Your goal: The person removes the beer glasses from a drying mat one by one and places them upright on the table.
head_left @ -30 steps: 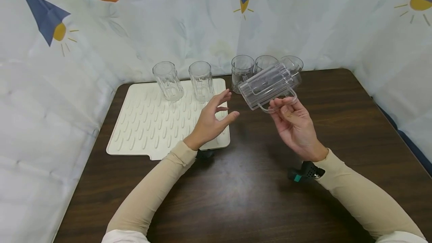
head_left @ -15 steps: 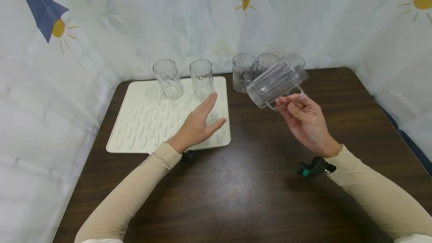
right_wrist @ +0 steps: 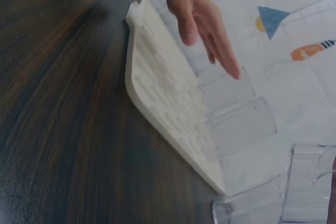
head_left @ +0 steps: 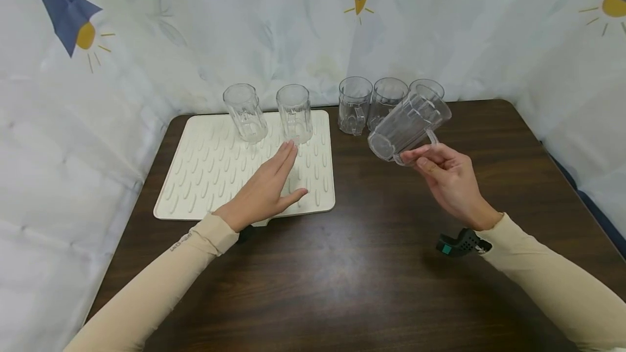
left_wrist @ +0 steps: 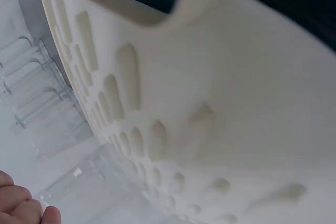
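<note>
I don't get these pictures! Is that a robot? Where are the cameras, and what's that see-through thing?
No robot here, just a person's two bare hands! The big picture comes from a camera on the person's head, looking forward and down. The other two come from cameras on each wrist, so they look sideways and close up.

On the dark table lies a pale bumpy mat with two clear mugs standing on it. To its right stand three clear mugs. The right hand holds a tilted clear mug by its handle. The left hand holds nothing; its fingers are stretched out over the mat.
</note>
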The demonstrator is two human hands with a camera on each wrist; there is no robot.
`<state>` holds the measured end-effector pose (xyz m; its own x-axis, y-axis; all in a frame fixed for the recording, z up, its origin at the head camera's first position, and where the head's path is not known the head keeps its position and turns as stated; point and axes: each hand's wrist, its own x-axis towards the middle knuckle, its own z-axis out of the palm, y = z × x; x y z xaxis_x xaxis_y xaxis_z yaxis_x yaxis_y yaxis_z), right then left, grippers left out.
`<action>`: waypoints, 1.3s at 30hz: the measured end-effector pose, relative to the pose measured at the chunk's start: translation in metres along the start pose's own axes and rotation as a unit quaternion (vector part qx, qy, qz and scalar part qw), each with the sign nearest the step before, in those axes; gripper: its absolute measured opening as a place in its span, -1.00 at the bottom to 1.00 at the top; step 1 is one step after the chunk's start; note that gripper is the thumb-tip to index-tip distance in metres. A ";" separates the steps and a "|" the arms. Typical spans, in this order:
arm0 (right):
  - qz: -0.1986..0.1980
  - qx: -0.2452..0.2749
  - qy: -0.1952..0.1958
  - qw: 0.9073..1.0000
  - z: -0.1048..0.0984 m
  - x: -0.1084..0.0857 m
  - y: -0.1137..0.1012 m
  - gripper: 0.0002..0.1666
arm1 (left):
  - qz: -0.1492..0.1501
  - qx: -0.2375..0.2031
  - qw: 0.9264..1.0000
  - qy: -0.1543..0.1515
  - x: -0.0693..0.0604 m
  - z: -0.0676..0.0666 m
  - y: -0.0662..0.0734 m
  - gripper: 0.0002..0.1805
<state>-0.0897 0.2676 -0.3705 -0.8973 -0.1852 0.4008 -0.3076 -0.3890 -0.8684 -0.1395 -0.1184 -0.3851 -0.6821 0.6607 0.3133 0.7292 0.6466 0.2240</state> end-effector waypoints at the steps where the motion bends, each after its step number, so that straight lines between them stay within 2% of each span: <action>1: 0.002 -0.024 0.002 1.000 -0.001 -0.001 0.000 -0.71 | -0.009 0.001 1.000 -0.007 -0.002 -0.001 -0.002 0.02; 3: 0.008 -0.087 0.012 0.996 -0.003 -0.005 0.001 -0.75 | -0.025 0.001 1.000 -0.018 -0.007 -0.004 -0.006 0.03; 7: 0.010 -0.216 0.028 0.976 -0.008 -0.012 0.004 -0.78 | -0.050 0.002 0.998 -0.039 -0.015 -0.008 -0.015 0.04; 9: 0.008 -0.257 0.028 0.966 -0.011 -0.016 0.006 -0.78 | -0.061 0.006 0.997 -0.046 -0.020 -0.009 -0.020 0.05; 12: 0.006 -0.292 0.022 0.956 -0.015 -0.019 0.009 -0.80 | -0.073 0.013 0.996 -0.050 -0.027 -0.012 -0.026 0.07; 17: 0.008 -0.327 0.010 0.945 -0.021 -0.024 0.013 -0.82 | -0.100 0.013 0.993 -0.059 -0.038 -0.019 -0.038 0.07; 23: 0.009 -0.343 -0.008 0.939 -0.027 -0.028 0.017 -0.79 | -0.134 0.011 0.988 -0.072 -0.053 -0.029 -0.047 0.06; 27: 0.007 -0.350 -0.016 0.937 -0.031 -0.030 0.019 -0.71 | -0.156 0.009 0.985 -0.074 -0.064 -0.037 -0.055 0.05; 30: 0.005 -0.355 -0.018 0.935 -0.033 -0.032 0.020 -0.65 | -0.165 0.012 0.983 -0.074 -0.074 -0.041 -0.065 0.06; 39: 0.018 -0.370 -0.009 0.929 -0.043 -0.037 0.021 -0.71 | -0.187 0.044 0.980 -0.055 -0.102 -0.049 -0.101 0.08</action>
<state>-0.0769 0.3047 -0.4159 -0.9076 -0.2034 0.3673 -0.4175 0.3439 -0.8411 -0.1411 -0.2693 -0.3946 -0.9060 0.4050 0.1230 0.4228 0.8786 0.2222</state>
